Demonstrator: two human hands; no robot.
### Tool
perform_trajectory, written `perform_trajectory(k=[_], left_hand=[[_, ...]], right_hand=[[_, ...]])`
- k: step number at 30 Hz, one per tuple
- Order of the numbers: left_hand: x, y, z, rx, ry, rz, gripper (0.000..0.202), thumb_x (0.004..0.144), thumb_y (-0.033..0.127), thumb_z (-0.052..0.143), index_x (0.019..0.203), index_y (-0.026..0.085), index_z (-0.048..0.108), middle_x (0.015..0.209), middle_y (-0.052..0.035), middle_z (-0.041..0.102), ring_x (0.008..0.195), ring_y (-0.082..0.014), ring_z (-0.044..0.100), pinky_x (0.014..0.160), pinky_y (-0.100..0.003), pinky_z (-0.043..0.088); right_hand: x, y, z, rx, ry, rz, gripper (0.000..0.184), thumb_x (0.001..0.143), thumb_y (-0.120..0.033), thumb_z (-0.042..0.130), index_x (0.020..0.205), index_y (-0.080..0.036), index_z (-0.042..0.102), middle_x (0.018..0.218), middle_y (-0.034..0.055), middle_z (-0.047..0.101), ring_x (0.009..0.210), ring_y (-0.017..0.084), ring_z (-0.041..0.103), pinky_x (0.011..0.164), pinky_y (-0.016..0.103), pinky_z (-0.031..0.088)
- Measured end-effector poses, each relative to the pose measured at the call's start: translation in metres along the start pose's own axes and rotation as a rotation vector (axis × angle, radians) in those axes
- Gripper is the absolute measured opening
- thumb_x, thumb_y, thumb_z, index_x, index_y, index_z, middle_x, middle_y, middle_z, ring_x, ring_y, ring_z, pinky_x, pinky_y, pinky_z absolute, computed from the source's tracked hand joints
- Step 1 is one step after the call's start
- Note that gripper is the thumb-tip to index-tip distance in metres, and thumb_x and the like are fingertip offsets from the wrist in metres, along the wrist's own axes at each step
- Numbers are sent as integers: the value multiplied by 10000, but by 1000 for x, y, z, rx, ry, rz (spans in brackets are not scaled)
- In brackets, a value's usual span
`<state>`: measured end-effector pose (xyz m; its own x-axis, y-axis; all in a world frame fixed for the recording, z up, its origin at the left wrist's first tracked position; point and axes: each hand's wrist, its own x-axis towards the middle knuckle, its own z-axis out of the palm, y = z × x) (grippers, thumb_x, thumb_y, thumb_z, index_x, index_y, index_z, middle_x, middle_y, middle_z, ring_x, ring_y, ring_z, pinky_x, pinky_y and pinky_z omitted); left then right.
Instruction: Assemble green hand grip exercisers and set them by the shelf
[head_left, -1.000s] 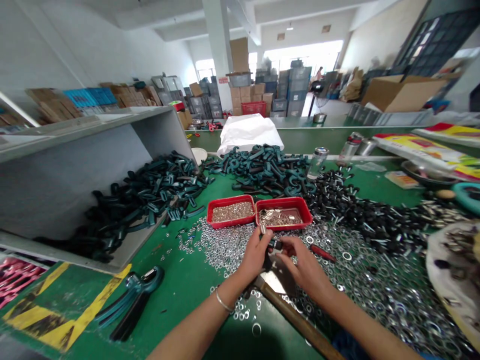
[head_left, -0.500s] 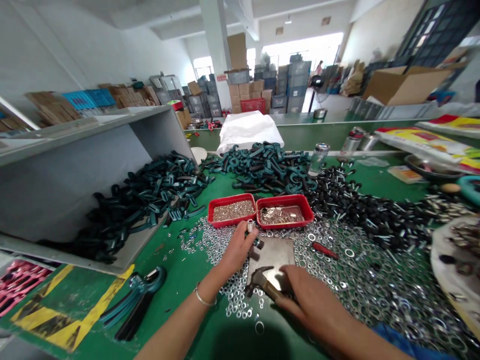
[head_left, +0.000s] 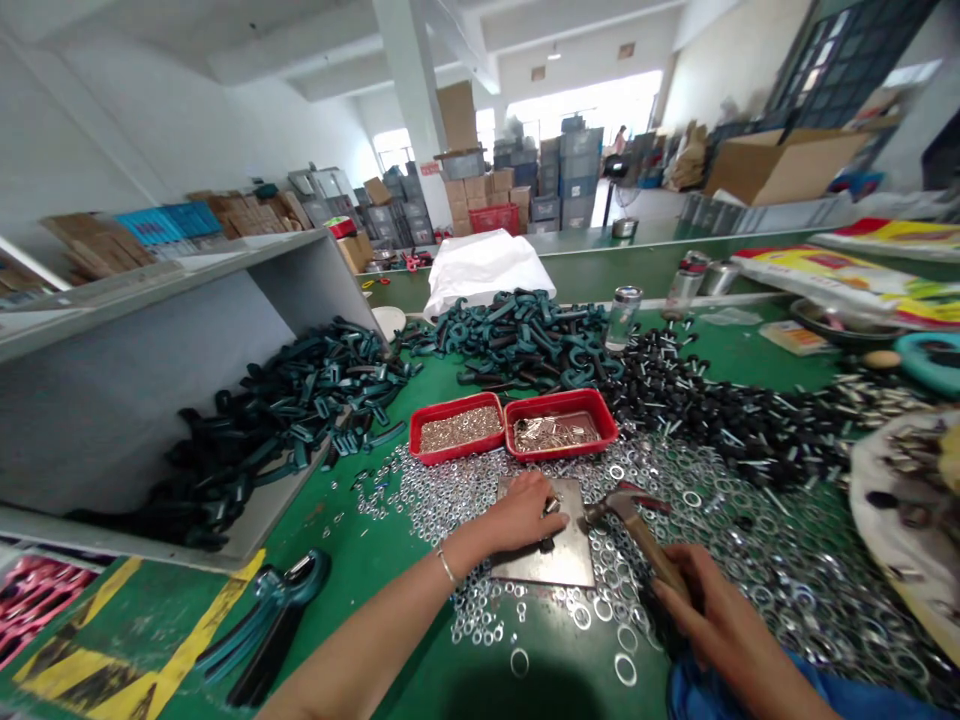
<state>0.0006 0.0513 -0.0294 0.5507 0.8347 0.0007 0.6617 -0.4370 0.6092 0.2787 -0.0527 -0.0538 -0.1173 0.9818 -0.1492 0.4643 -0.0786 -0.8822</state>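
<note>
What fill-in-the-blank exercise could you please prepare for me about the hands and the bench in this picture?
1. The right hand grips the hammer by its ____.
2. The bracelet is on the ____ wrist.
3. Beyond the plate under the left hand, ____ red trays stand side by side.
4. The bench top is coloured ____.

Missing words: handle; left; two; green.

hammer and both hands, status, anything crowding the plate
Right hand gripping hammer, head by metal plate's right edge. Left hand holding small part over plate. Loose rings crowding plate's edges.
</note>
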Motion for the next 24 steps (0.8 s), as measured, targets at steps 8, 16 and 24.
perform_trajectory(k=[8, 16, 24], left_hand=[[77, 0, -36, 212, 173, -104, 217, 923, 172, 462, 982, 192, 669, 1054, -79, 635, 1012, -209, 591, 946, -328, 447], [130, -16, -43, 507, -138, -287, 82, 799, 136, 633, 811, 152, 713, 798, -80, 711, 701, -195, 652, 702, -273, 496], [115, -15, -28, 687, 4, -267, 303, 897, 75, 423, 1033, 105, 692, 1095, -199, 677, 1025, -285, 646, 920, -375, 467]], right_hand=[[69, -1, 32, 557, 141, -26, 391, 835, -469, 661, 1021, -262, 386, 686, -53, 560, 404, 138, 509, 362, 278, 413], [68, 4, 16, 721, 40, -39, 334, 873, -492, 590, 970, -246, 386, 596, -95, 527, 383, 115, 510, 375, 237, 404], [67, 2, 18, 703, 36, -52, 318, 869, -472, 585, 968, -253, 377, 655, -88, 527, 415, 113, 522, 366, 243, 429]])
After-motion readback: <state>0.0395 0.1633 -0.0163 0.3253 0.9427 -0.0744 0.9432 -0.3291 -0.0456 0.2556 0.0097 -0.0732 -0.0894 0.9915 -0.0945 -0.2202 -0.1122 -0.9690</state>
